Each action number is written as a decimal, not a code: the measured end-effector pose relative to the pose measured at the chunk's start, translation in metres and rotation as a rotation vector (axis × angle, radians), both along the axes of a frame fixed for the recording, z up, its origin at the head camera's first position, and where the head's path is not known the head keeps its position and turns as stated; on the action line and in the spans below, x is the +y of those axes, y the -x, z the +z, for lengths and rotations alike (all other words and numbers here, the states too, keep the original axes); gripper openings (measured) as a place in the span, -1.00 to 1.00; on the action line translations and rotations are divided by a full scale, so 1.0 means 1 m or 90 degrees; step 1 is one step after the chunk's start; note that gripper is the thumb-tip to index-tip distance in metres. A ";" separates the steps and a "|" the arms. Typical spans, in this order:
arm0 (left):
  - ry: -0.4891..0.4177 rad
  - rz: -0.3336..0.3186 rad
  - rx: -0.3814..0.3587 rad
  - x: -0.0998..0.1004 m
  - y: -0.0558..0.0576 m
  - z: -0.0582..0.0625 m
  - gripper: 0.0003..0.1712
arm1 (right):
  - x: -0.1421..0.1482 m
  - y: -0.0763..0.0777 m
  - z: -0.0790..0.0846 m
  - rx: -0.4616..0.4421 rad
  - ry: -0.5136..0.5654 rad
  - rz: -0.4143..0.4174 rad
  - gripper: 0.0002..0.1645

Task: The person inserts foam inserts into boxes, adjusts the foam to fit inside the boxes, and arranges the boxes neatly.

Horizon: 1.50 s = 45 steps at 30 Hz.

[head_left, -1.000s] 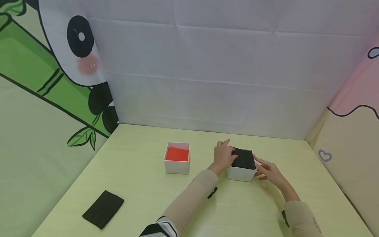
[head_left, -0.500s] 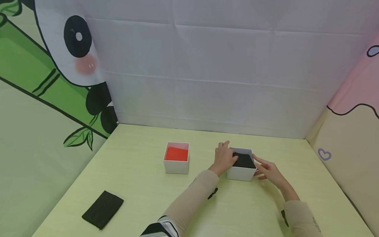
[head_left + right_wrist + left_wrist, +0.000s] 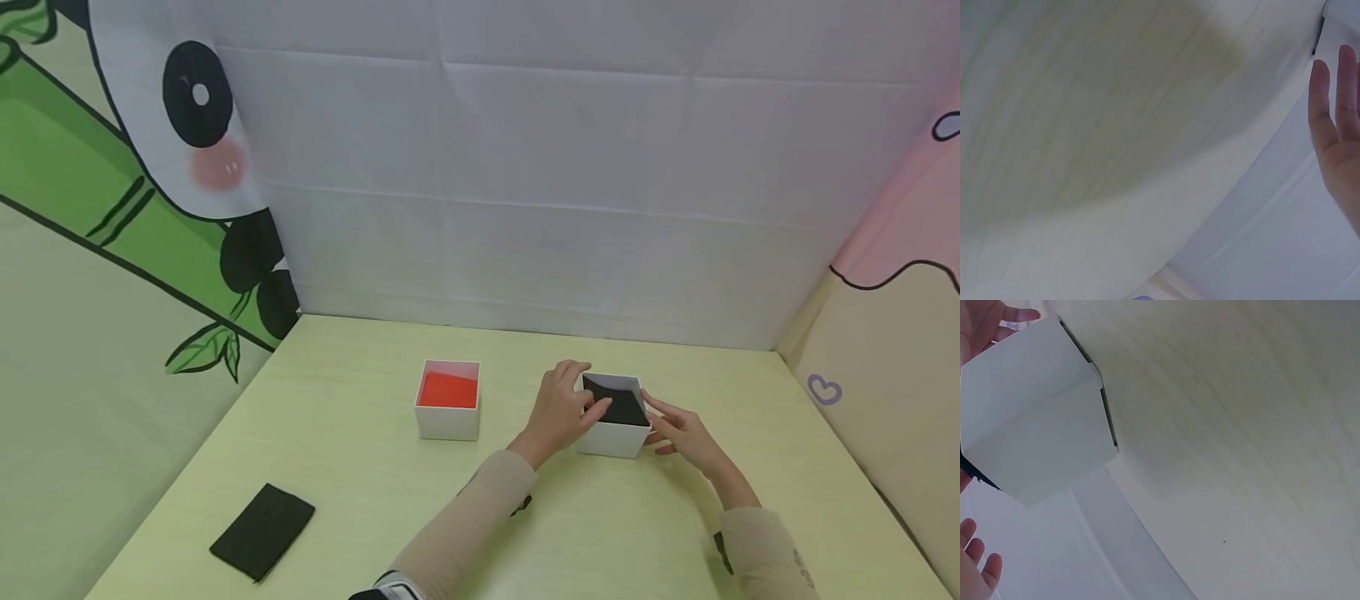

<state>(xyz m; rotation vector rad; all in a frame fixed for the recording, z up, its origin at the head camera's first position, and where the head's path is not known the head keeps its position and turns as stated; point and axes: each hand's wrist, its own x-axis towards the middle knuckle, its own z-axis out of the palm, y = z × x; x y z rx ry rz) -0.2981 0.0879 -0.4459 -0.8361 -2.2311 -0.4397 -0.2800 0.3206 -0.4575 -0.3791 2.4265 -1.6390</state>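
Observation:
In the head view a white box (image 3: pixel 610 442) stands right of the table's middle, with a folded black cloth (image 3: pixel 624 408) inside it. My left hand (image 3: pixel 558 410) is at the box's left side, thumb and index finger pinching the cloth's left edge, which rises near the rim. Its other fingers are loosely bent, clear of the box in the left wrist view. At the box's right wall rests my right hand (image 3: pixel 681 433), fingers spread and extended. The right wrist view shows straight fingers (image 3: pixel 1319 94) beside a sliver of the box.
A second white box (image 3: pixel 447 423) holding a folded red cloth (image 3: pixel 448 390) stands left of the hands. Another folded black cloth (image 3: pixel 262 532) lies at the table's front left. A white fabric backdrop (image 3: pixel 525 208) rises behind the table (image 3: pixel 360 467).
The black cloth, level with the rim before, has sunk into the box. Its left edge has since risen near my left hand, which has shifted slightly. My right hand has stayed put.

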 end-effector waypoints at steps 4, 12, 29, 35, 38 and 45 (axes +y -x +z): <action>0.037 0.002 0.002 0.000 -0.001 0.001 -0.56 | 0.000 0.000 -0.001 0.001 -0.001 -0.004 -0.38; 0.154 0.038 -0.028 0.004 -0.005 0.000 -0.51 | 0.001 0.000 -0.002 0.005 -0.004 0.001 -0.38; 0.285 0.126 -0.068 0.004 0.003 0.002 -0.33 | -0.001 0.000 -0.002 0.002 -0.007 0.000 -0.38; 0.355 0.122 -0.118 0.009 0.005 0.006 -0.19 | -0.001 0.000 -0.003 -0.004 -0.010 -0.007 -0.39; 0.350 0.131 -0.149 0.010 0.004 0.005 -0.18 | -0.002 0.000 -0.003 -0.009 -0.009 -0.009 -0.39; 0.331 0.132 -0.162 0.012 0.005 0.002 -0.20 | -0.001 0.000 -0.004 -0.001 -0.007 -0.004 -0.38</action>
